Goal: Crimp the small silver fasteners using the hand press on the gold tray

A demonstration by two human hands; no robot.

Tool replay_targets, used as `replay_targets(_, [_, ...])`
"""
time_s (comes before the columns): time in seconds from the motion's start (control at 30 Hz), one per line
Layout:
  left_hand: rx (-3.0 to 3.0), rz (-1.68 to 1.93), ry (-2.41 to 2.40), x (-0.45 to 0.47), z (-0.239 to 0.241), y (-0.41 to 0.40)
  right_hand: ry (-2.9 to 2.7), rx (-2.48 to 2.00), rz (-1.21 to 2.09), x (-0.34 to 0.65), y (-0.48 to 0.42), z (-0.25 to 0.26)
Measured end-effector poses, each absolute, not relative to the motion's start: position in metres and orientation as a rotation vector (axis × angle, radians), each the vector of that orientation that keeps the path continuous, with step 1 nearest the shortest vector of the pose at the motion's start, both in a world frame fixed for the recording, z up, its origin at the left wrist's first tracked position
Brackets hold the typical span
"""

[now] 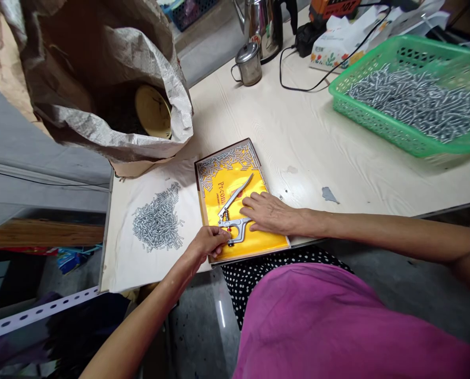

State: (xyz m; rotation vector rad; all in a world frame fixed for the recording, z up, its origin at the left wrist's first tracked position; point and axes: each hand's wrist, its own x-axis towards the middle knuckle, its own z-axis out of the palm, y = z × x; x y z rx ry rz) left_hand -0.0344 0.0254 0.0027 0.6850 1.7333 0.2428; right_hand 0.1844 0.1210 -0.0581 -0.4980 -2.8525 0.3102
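A pair of grey snap pliers with a spring and a long lever lies on a yellow printed sheet in a shallow tray. My right hand is at the pliers' lower handle, its fingers curled over the handle's end and hiding it. At the jaw end, my left hand has thumb and fingers pressed together; anything held in that pinch is too small to make out. Small silver metal pins are spread over the tray's far end. To the left, a heap of similar small silver pieces lies on a white sheet.
A large open paper-lined sack stands at the back left, with a yellow bowl inside. A green basket of silver metal pieces is at right. Behind are a metal cup, a kettle, a tissue pack and a black cable.
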Motion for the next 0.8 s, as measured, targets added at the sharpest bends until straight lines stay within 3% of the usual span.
replay_targets(0.8, [0.798, 0.182, 1.848, -0.029, 0.004, 0.016, -2.864, -0.596, 0.404, 0.169, 0.144, -0.042])
